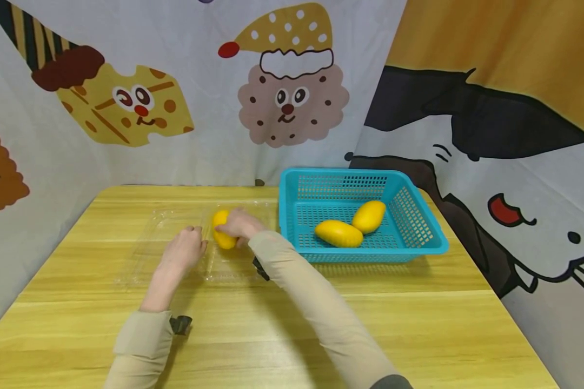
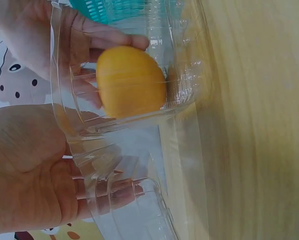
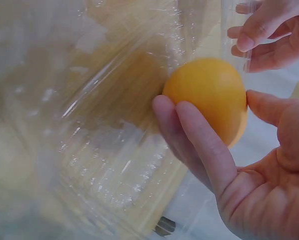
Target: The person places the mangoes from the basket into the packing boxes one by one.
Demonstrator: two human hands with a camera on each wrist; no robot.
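Three fingers and thumb of my right hand (image 1: 243, 224) grip a yellow mango (image 1: 223, 229), holding it over the right half of an opened clear plastic clamshell box (image 1: 224, 273). In the right wrist view the mango (image 3: 207, 97) sits between the fingertips and the thumb. My left hand (image 1: 182, 251) holds the box near its middle fold, just left of the mango. Through the clear plastic its fingers (image 2: 122, 192) show in the left wrist view. Two more mangoes (image 1: 339, 233) lie together in a blue basket (image 1: 365, 251).
The basket stands at the right rear of the wooden table (image 1: 253, 346), close beside the box. The box's other half (image 1: 151, 254) lies flat at the left. Behind the table hangs a cloth (image 1: 209, 162) with cartoon prints.
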